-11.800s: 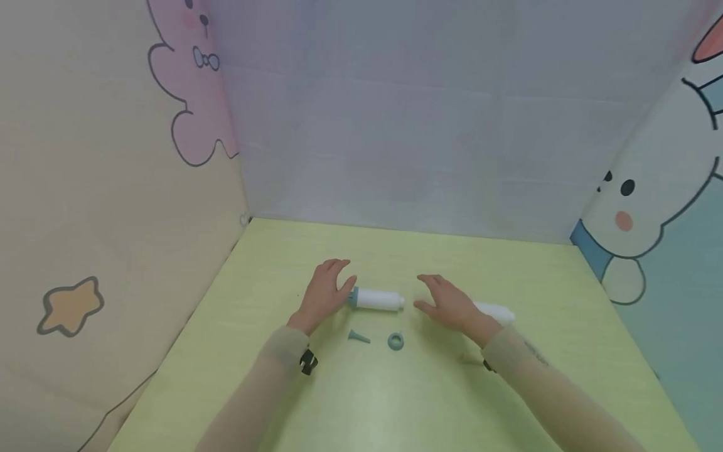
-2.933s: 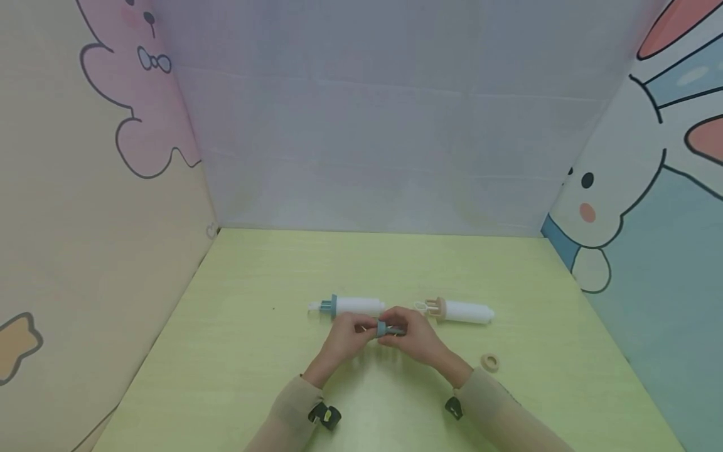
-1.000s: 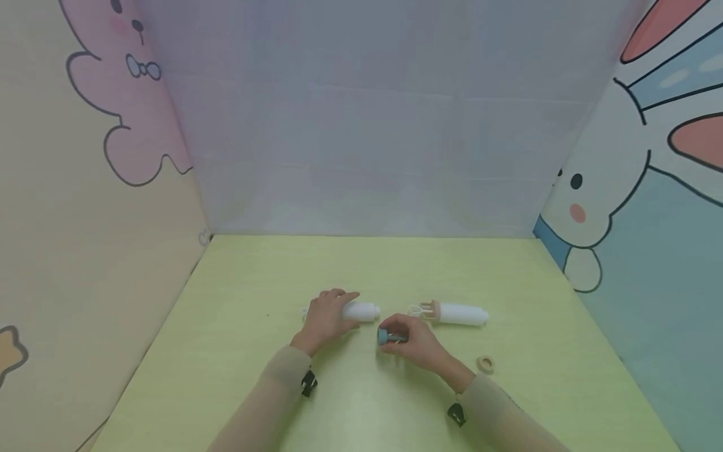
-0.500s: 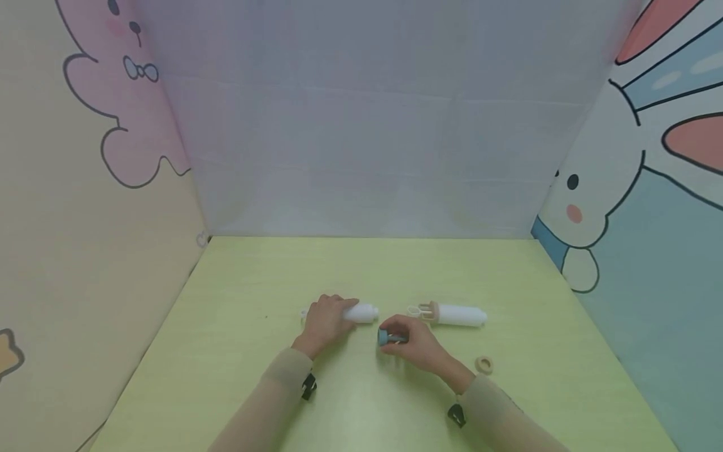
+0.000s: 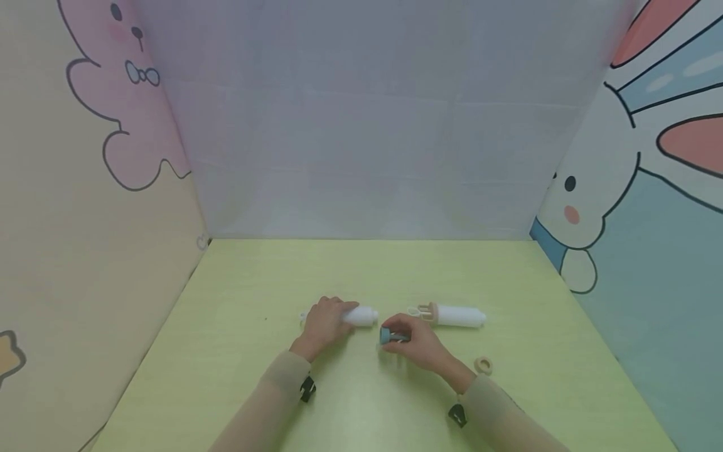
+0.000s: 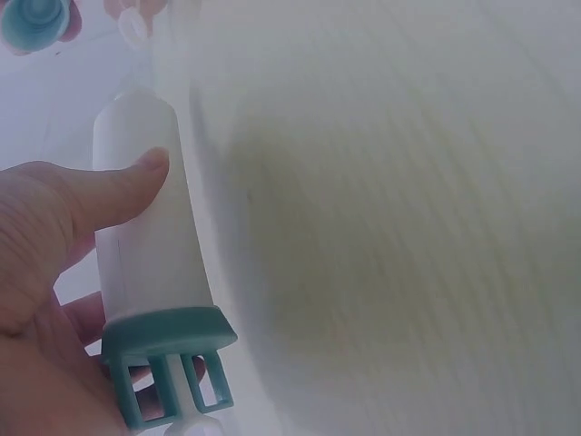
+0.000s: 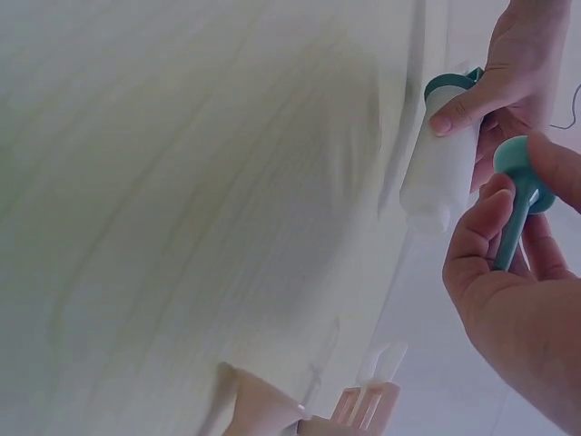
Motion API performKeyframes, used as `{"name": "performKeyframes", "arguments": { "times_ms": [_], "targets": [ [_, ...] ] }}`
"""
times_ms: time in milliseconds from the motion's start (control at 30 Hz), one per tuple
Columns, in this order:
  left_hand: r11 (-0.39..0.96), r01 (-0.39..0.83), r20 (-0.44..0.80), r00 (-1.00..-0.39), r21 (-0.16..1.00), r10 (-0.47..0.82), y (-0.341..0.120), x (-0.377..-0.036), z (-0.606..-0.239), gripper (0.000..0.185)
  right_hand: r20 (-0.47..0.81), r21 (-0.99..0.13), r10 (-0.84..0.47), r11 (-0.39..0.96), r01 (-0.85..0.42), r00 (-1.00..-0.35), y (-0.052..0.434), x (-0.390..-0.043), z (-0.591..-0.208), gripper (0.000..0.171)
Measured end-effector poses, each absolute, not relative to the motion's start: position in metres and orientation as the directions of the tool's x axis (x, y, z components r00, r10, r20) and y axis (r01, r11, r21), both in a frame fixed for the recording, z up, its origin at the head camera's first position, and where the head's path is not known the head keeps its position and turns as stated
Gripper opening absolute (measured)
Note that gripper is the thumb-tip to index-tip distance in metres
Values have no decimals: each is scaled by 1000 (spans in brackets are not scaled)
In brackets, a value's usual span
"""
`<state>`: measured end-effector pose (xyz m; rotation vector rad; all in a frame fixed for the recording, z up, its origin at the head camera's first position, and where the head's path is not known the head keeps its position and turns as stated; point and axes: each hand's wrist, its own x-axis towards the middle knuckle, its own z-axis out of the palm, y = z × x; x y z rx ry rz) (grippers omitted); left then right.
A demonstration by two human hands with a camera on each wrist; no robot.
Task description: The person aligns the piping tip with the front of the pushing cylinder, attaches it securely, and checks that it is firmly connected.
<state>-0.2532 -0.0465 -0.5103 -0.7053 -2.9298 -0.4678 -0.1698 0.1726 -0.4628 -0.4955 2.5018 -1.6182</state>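
A: Holding status first. What does each hand have?

B: Left hand [image 5: 323, 323] is curled round the white tube with the teal collar [image 6: 150, 245], thumb across the barrel, as the left wrist view shows. The tube lies on the bench [image 5: 237, 351] near its middle, open end toward the right hand [image 5: 415, 342]. That hand pinches the teal nozzle piece [image 5: 390, 336] between thumb and fingertips, just off the tube's open end. The two parts are close but apart.

A: Assembly state?

B: By my reading, the teal ring and cone are already joined into one nozzle piece. The right wrist view shows a round head on a slim stem [image 7: 519, 195]. It is not yet on the tube. Remaining, as I judge it: seat the nozzle piece on the tube's open end.

A: Other parts on the bench?

B: A second white tube with a beige collar [image 5: 452, 314] lies to the right of the right hand, well apart from the first. A beige ring [image 5: 482, 363] sits loose nearer the front edge, beside the right forearm, unmounted. That set looks untouched. Cartoon-printed panels [image 5: 85, 188] close off the left, far and right edges.
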Motion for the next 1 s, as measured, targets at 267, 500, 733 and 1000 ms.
{"name": "performKeyframes", "arguments": {
  "times_ms": [267,500,733,1000],
  "targets": [
    [841,470,174,-882,269,437,-48,-246,-502,48,84,-895,-317,392,-211,-945,173,-171,-459,31],
    [839,488,222,-869,239,442,-49,-237,-492,45,73,-909,-323,368,-196,-944,178,-175,-461,34],
    [822,527,280,-840,218,464,-52,-225,-479,45,72,-900,-303,391,-192,-950,185,-188,-487,35],
    [801,553,310,-821,228,479,-49,-216,-471,47,116,-898,-305,375,-231,-945,190,-191,-492,36]
  ]
}}
